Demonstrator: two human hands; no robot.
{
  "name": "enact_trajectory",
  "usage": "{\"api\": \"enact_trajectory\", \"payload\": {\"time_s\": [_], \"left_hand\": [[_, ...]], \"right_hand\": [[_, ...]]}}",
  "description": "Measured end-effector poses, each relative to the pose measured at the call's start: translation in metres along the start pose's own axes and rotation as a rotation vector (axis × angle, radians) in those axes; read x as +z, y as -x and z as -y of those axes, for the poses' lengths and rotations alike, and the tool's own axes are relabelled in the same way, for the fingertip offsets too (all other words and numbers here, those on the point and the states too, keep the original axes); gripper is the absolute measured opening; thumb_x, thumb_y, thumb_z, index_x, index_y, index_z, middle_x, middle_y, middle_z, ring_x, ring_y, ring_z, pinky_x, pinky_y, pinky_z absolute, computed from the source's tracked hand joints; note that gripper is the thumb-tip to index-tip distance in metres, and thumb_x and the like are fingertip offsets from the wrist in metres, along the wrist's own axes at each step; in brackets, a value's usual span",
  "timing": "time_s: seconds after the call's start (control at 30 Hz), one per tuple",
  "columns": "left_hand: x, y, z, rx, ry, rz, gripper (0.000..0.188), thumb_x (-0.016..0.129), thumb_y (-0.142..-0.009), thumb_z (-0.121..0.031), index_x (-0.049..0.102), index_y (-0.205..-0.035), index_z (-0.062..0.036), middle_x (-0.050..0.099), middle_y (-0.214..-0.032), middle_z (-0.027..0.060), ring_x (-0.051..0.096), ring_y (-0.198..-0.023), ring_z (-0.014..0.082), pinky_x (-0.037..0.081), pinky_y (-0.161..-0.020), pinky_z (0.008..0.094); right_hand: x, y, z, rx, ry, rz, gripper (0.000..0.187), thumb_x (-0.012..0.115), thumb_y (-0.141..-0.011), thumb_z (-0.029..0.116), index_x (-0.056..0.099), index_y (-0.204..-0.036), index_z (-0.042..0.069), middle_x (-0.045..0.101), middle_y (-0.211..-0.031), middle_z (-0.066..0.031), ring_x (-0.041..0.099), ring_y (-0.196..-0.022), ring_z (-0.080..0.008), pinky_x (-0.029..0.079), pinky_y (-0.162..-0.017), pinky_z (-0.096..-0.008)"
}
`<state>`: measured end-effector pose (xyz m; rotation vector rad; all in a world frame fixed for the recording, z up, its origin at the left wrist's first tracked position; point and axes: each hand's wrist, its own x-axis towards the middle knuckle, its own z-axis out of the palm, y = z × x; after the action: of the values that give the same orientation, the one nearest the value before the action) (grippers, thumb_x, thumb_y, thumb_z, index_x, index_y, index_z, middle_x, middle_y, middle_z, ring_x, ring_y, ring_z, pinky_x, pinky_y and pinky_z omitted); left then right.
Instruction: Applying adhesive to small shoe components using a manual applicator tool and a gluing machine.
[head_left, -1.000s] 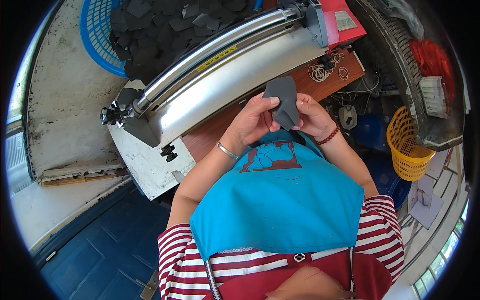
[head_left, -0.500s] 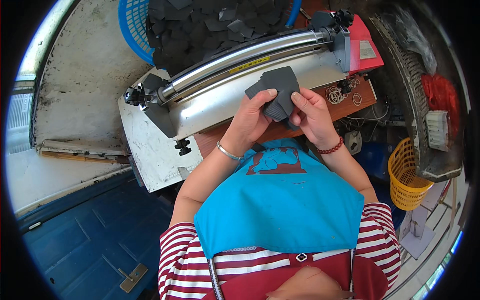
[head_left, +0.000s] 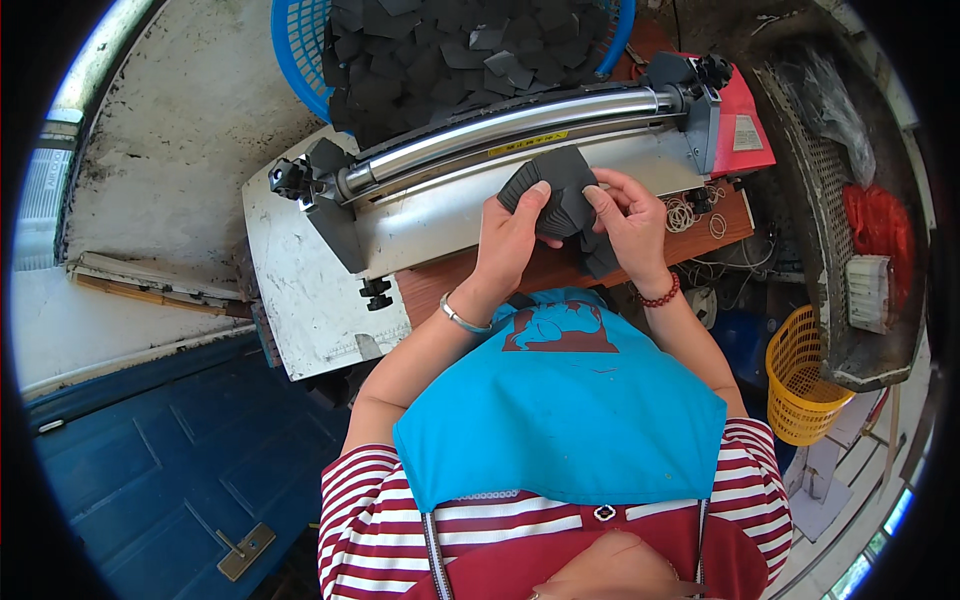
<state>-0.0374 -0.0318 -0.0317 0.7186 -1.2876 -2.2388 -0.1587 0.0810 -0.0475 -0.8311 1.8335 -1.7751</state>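
Note:
A fanned stack of thin dark-grey sheet pieces [head_left: 560, 186] is held between both hands, in front of the machine's roller. My left hand [head_left: 508, 235] is closed on the stack's left side, thumb pressed on top. At the right edge, my right hand [head_left: 632, 222] pinches the pieces between thumb and fingers. More grey pieces [head_left: 599, 256] hang below, beside the right hand. Behind the hands, a long shiny metal roller [head_left: 520, 122] lies across the machine's silver plate [head_left: 430, 228].
A blue basket [head_left: 300, 62] heaped with loose grey pieces [head_left: 440, 60] stands behind the roller. A red machine housing [head_left: 743, 125] and coiled pale cord [head_left: 682, 214] are on the right. A yellow basket [head_left: 808, 400] sits lower right, a blue door [head_left: 150, 450] lower left.
The stack has shifted slightly right and its pieces are fanned out more on the left. More pieces hang below the right hand. The whole view has shifted a little.

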Motion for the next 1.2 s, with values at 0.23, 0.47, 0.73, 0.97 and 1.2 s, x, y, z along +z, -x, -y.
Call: {"api": "enact_trajectory", "payload": {"time_s": [0.23,0.47,0.73,0.97,1.2], "left_hand": [[-0.010,0.000,0.001,0.009,0.063,-0.040,0.025,0.052,-0.097,-0.022,0.064,-0.095,0.0004,0.066,-0.080,0.0059,0.062,-0.067,0.0111,0.052,-0.051,0.0252],[-0.029,-0.003,0.002,0.084,-0.040,-0.071,0.022,0.053,-0.096,-0.018,0.065,-0.096,0.0003,0.066,-0.079,0.0048,0.062,-0.063,0.0099,0.051,-0.048,0.0238],[-0.034,-0.004,0.000,0.134,-0.072,-0.129,0.022,0.060,-0.092,-0.019,0.066,-0.089,0.0010,0.064,-0.071,0.0032,0.060,-0.057,0.0086,0.049,-0.044,0.0224],[-0.035,-0.006,-0.004,0.059,-0.012,-0.183,0.017,0.061,-0.089,-0.015,0.067,-0.088,0.0006,0.065,-0.071,0.0033,0.060,-0.055,0.0099,0.049,-0.042,0.0240],[-0.054,0.001,-0.011,0.076,-0.135,-0.287,0.018,0.061,-0.088,-0.017,0.068,-0.092,0.0001,0.065,-0.071,0.0036,0.060,-0.054,0.0092,0.048,-0.040,0.0227]], "right_hand": [[0.001,-0.006,-0.005,0.134,-0.142,0.028,0.018,0.069,-0.088,0.017,0.067,-0.095,0.001,0.066,-0.072,-0.0016,0.054,-0.054,-0.0028,0.042,-0.046,-0.0164],[0.002,-0.021,-0.002,0.236,-0.059,0.172,0.017,0.069,-0.089,0.019,0.067,-0.090,0.003,0.062,-0.068,0.0005,0.050,-0.051,-0.0020,0.039,-0.046,-0.0154],[0.009,-0.021,0.002,0.196,0.019,0.196,0.017,0.068,-0.090,0.018,0.068,-0.090,0.002,0.062,-0.068,0.0003,0.051,-0.052,-0.0018,0.040,-0.048,-0.0154],[0.009,-0.024,0.001,0.158,0.016,0.186,0.020,0.068,-0.089,0.021,0.068,-0.087,0.001,0.063,-0.067,-0.0004,0.052,-0.053,-0.0028,0.041,-0.048,-0.0175],[-0.006,-0.035,0.009,0.083,0.299,0.175,0.022,0.066,-0.090,0.021,0.067,-0.081,0.000,0.061,-0.061,-0.0014,0.055,-0.054,-0.0048,0.043,-0.049,-0.0196]]}}
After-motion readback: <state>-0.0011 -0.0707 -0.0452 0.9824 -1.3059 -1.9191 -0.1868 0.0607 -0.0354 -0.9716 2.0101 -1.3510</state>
